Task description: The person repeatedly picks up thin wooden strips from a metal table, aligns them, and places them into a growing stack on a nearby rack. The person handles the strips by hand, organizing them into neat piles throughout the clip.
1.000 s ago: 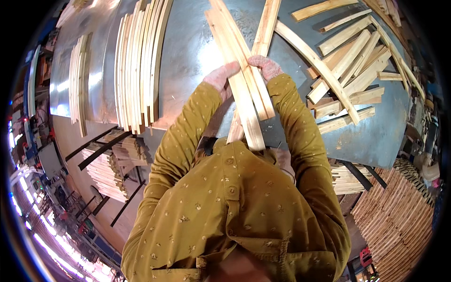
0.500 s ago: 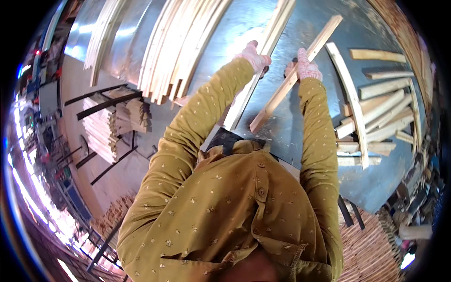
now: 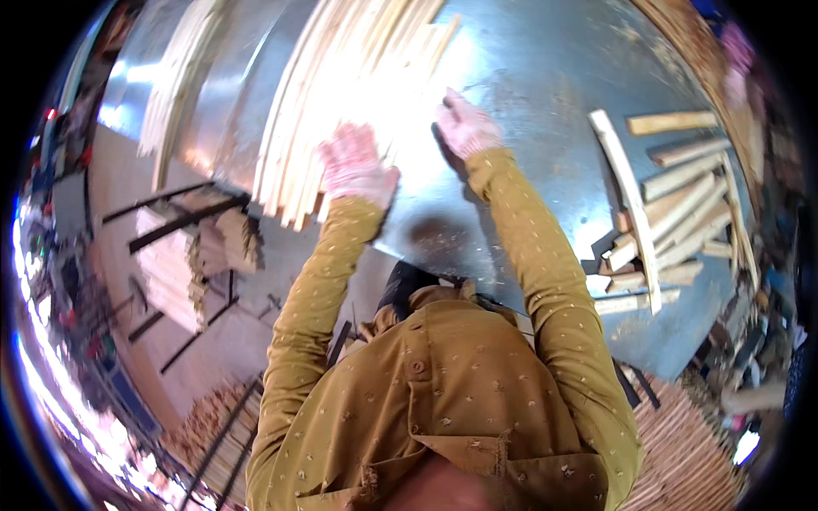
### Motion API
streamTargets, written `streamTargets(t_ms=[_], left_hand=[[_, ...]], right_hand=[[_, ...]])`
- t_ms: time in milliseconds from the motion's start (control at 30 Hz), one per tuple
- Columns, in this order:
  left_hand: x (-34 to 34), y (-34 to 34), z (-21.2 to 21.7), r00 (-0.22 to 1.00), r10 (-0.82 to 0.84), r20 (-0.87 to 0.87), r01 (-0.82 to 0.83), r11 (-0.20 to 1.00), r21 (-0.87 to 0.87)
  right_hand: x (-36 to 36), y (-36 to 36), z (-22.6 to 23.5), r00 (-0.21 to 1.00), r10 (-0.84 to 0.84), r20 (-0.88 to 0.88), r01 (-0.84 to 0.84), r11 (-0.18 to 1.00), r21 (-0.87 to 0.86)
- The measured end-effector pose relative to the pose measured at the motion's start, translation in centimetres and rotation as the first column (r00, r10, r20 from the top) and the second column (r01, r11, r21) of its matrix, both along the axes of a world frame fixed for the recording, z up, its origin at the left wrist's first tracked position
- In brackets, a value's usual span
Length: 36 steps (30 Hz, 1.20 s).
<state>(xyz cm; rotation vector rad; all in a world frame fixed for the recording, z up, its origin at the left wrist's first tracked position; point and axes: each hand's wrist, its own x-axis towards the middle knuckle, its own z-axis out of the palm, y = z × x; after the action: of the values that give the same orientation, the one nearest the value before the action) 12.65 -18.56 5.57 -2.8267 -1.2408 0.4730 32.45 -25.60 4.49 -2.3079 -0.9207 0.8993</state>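
Note:
A row of long pale wooden strips [image 3: 300,111] lies side by side on the metal tabletop [image 3: 537,111]. My left hand [image 3: 356,166], in a pale pinkish glove, lies flat over the near ends of the row's right-hand strips, fingers stretched out. To the right of the row is my right hand [image 3: 470,128], gloved alike, with its fingers pointing toward the strips and nothing seen in its grip. Strong glare washes out the strips between the hands, so whether the right fingertips touch one cannot be told.
On the right of the table lies a pile of short wooden pieces [image 3: 686,204], a long curved strip [image 3: 626,200] across it. More strips [image 3: 175,94] lie at the far left. Below, stacked wood [image 3: 170,268] rests by dark metal bars [image 3: 189,226]; another wood stack [image 3: 682,451] stands lower right.
Both hands have moved left. The wooden strips they gripped have left the middle of the table, and the row reaches further right. Both hands have let go.

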Motion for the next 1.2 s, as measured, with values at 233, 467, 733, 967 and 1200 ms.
streamTargets(t_ms=[233, 467, 733, 967, 1200], left_hand=[[2.3, -2.9, -0.1, 0.988, -0.115, 0.107, 0.124, 0.989, -0.081], [15.1, -17.4, -3.5, 0.673, 0.499, 0.547, 0.591, 0.082, -0.803], [29.4, -31.2, 8.2, 0.891, -0.100, 0.444, 0.401, 0.631, -0.663], [35.6, -48.1, 5.6, 0.552, -0.821, 0.143, 0.791, 0.462, -0.400], [30.6, -49.5, -1.3, 0.504, -0.850, 0.150, 0.845, 0.451, -0.286]], right_hand=[[17.1, -26.9, 3.1, 0.762, -0.113, 0.637, 0.575, 0.570, -0.587], [10.6, -24.4, 10.2, 0.948, -0.318, -0.004, 0.316, 0.944, -0.095], [11.7, -51.1, 4.2, -0.012, -0.944, 0.330, 0.999, -0.027, -0.041], [9.4, -55.0, -4.9, -0.005, -0.857, 0.515, 0.993, -0.064, -0.097], [8.4, -64.0, -4.7, -0.199, -0.874, -0.443, 0.891, -0.350, 0.289]])
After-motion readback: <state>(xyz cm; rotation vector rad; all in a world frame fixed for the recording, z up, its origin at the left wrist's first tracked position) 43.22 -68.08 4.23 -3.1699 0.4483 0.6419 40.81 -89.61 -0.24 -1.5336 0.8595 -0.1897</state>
